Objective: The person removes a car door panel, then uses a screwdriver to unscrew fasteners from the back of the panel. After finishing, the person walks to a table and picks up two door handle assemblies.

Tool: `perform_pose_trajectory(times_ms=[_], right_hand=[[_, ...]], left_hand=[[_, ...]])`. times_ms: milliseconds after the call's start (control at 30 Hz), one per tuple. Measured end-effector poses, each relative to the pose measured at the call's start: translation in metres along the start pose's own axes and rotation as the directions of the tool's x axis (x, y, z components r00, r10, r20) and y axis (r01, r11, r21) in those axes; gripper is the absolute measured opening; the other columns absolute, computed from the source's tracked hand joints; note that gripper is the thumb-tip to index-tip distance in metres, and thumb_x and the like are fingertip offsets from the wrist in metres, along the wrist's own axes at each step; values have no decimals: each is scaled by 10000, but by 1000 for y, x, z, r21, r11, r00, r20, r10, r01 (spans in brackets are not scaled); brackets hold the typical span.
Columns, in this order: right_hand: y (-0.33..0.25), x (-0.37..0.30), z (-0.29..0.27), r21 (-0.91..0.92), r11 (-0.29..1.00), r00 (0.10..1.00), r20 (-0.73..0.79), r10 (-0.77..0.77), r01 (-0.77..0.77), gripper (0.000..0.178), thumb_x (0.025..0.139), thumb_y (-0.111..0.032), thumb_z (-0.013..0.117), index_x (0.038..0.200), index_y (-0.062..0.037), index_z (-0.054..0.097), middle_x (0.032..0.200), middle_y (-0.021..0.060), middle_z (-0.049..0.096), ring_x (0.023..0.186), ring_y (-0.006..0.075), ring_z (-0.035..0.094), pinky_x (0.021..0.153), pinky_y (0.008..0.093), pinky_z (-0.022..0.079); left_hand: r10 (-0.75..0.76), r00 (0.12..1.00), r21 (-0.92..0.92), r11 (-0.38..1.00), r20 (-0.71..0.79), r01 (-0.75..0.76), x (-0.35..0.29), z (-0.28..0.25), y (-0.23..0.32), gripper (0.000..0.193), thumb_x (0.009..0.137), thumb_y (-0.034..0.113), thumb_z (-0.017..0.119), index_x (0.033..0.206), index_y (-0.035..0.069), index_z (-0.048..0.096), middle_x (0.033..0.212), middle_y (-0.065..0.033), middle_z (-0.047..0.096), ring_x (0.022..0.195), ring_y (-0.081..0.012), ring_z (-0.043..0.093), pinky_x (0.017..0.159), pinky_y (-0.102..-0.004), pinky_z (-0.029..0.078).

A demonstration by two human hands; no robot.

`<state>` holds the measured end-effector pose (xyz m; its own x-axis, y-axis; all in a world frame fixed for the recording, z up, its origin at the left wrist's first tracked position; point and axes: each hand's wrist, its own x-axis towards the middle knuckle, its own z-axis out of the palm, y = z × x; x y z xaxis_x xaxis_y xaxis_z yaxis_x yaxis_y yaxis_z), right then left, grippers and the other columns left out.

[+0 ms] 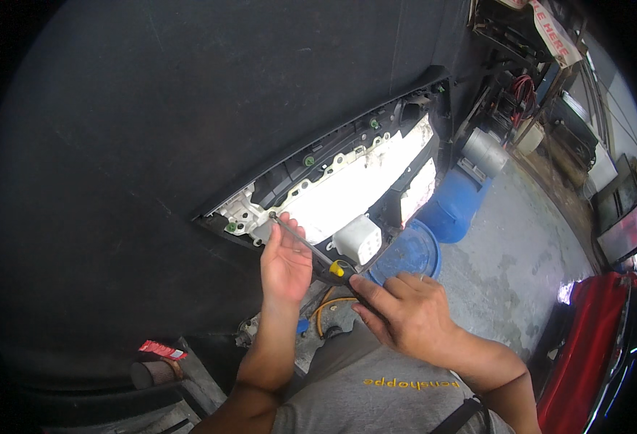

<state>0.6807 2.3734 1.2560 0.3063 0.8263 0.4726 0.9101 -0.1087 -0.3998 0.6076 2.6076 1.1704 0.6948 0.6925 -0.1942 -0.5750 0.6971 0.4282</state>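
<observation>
A black door trim panel (pixel 282 184) with green clips and white lining lies slanted on a dark surface. My right hand (pixel 409 318) is closed around the dark handle of a long screwdriver (pixel 311 248), with a yellow piece near the handle. Its thin metal shaft runs up and left to the panel's pale bracket (pixel 240 210). My left hand (pixel 287 266), palm up, has thumb and fingers closed about the shaft near the tip, beside the bracket. Exactly how the tip meets the bracket is too small to tell. A white foam block (pixel 358 240) sits on the panel's near edge.
Beyond the panel, a blue drum (pixel 454 206) and a round blue lid (pixel 407 254) are on the concrete floor. An orange hose (pixel 321 318) lies near my left forearm. A red car body part (pixel 582 347) is at the right, with cluttered racks (pixel 528 94) at the far right.
</observation>
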Motion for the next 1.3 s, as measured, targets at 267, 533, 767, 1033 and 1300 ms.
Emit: perform_pose_trajectory(times_ms=[267, 533, 767, 1033, 1300], right_hand=[[-10, -5, -9, 700, 617, 930, 220, 294, -360, 571, 940, -238, 732, 1420, -62, 477, 957, 155, 625, 792, 219, 649, 644, 330, 522], [11, -21, -4, -2, 966, 964, 62, -259, 259, 672, 732, -93, 777, 1373, -103, 576, 1269, 211, 563, 871, 272, 662, 712, 342, 595], [2, -22, 8, 118, 989, 994, -77, -82, 91, 498, 890, -246, 724, 1305, -8, 585, 889, 159, 680, 647, 249, 662, 544, 355, 536], [-3, -16, -1, 335, 923, 981, 88, 173, -192, 583, 899, -251, 739, 1363, 21, 514, 897, 186, 650, 756, 295, 679, 584, 404, 532], [8, -20, -5, -95, 954, 959, 32, -283, 285, 454, 891, -158, 726, 1320, -70, 604, 1017, 155, 672, 758, 233, 674, 619, 338, 566]], left_hand=[[-61, 993, 110, 993, 106, 49, -3, -10, -1, 191, 1015, 236, 634, 1144, 95, 634, 1037, -19, 669, 934, -150, 642, 812, -293, 535], [-9, 1000, 143, 990, 26, 5, -3, 4, -7, 116, 998, 250, 670, 1008, 138, 640, 844, 34, 628, 777, -103, 605, 710, -253, 507], [-28, 999, 166, 986, 44, 20, 0, 6, -1, 181, 1022, 305, 626, 1059, 128, 634, 903, 15, 638, 776, -118, 604, 723, -266, 503], [-70, 992, 243, 969, 101, 44, -13, 6, 9, 218, 1036, 248, 601, 1180, 86, 623, 1049, -38, 693, 876, -166, 675, 762, -257, 561], [-50, 996, 236, 971, 76, 31, 2, -7, 2, 136, 999, 219, 667, 1033, 106, 599, 957, -31, 662, 815, -169, 659, 670, -249, 526]])
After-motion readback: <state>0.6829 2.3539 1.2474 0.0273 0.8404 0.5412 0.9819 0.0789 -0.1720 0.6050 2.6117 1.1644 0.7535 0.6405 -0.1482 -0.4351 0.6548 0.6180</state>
